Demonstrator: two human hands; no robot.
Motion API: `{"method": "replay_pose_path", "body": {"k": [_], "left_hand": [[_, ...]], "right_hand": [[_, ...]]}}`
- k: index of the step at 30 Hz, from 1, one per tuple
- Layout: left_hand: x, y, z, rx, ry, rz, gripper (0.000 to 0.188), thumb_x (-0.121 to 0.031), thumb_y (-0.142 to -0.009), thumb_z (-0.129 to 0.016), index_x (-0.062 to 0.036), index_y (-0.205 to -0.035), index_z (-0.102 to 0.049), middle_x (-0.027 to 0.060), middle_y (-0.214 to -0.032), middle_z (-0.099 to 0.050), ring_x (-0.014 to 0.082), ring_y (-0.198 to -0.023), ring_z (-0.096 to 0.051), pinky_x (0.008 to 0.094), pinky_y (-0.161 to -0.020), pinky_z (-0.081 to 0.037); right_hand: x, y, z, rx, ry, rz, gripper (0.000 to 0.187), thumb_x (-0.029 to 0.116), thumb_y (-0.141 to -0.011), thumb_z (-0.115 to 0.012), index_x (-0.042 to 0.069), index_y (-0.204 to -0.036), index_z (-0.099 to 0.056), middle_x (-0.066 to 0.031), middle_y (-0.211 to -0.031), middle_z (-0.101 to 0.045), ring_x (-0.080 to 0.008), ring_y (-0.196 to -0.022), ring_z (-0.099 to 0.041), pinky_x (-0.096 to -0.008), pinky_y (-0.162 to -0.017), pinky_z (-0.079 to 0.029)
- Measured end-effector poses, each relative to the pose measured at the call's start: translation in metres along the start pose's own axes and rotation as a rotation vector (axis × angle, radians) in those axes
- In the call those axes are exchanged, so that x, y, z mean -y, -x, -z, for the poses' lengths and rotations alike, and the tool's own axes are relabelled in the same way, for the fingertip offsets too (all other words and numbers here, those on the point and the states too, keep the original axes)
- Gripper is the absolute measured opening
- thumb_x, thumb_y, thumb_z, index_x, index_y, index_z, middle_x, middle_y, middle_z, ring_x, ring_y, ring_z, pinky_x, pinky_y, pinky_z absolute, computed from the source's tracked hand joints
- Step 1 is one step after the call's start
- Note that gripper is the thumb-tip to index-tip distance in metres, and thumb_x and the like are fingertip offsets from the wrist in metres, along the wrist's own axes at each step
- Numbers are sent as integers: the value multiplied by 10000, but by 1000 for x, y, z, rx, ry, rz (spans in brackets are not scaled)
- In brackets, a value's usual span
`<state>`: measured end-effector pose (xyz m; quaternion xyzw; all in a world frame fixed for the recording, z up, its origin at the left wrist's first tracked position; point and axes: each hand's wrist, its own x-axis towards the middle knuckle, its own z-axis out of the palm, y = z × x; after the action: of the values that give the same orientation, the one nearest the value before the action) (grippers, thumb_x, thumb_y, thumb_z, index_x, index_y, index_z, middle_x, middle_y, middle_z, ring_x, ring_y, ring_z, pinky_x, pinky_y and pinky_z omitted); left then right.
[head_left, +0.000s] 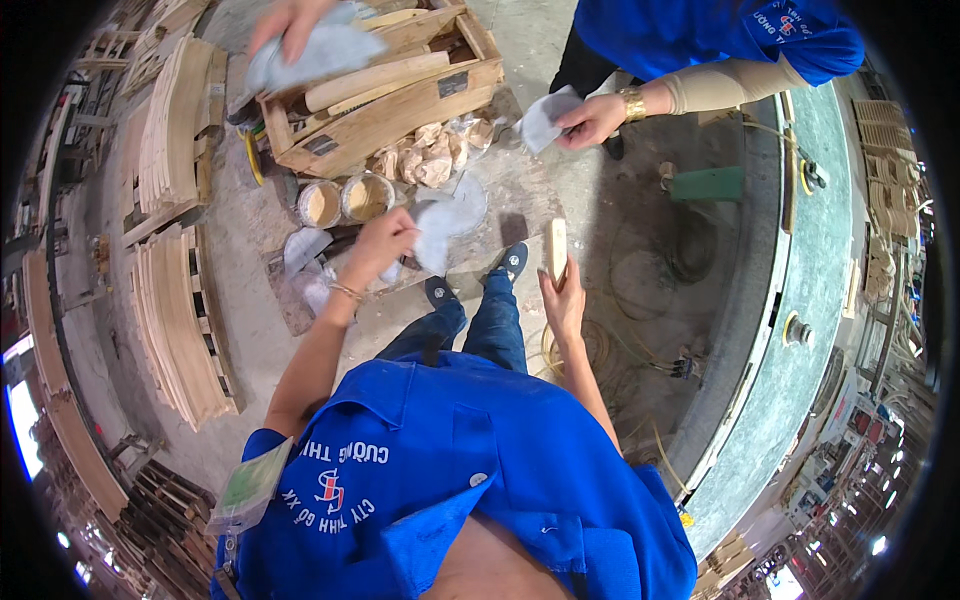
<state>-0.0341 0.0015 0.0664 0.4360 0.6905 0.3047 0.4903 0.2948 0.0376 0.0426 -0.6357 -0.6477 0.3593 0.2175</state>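
Note:
My left hand (380, 245) is closed on a piece of grey sandpaper (432, 238), with its fingertips pinching the near edge. More grey sandpaper discs (468, 203) lie on the board below it. To the right, my right hand (565, 303) grips a short pale wooden piece (558, 248) by its lower end, so that it points away from me. The sandpaper and the wood are apart. Across from me, a co-worker's hand (592, 122) holds a folded grey sheet (547, 119). Another hand (292, 25) at the top left holds a larger grey sheet (318, 62).
A wooden crate (400, 122) with wooden pieces stands ahead. Beside it are two tubs of tan paste (321, 204) and crumpled brown paper (432, 155). Curved wood stacks (178, 320) stand left. At right runs a long bench (800, 385); hoses (590, 350) lie on the floor.

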Motion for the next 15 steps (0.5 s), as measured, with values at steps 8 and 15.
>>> {"method": "replay_pose_path", "body": {"k": [8,15], "left_hand": [[1,20,3,-338,-554,-133,164,-256,-843,-630,-134,-952,-615,70,-778,-676,265,-754,-662,393,-659,-501],[-18,-17,-88,-240,-763,-298,470,-292,-804,-693,-56,-1157,-493,151,-1125,-510,330,-1011,-571,444,-802,-495]], "right_hand": [[66,-65,-77,31,6,49,352,308,-820,-662,32,-1014,-563,-252,-816,-653,-427,-784,-643,-482,-683,-494],[56,-37,-77,-24,-94,21,310,258,-825,-665,16,-999,-578,-228,-785,-657,-376,-740,-662,-434,-647,-493]]}}
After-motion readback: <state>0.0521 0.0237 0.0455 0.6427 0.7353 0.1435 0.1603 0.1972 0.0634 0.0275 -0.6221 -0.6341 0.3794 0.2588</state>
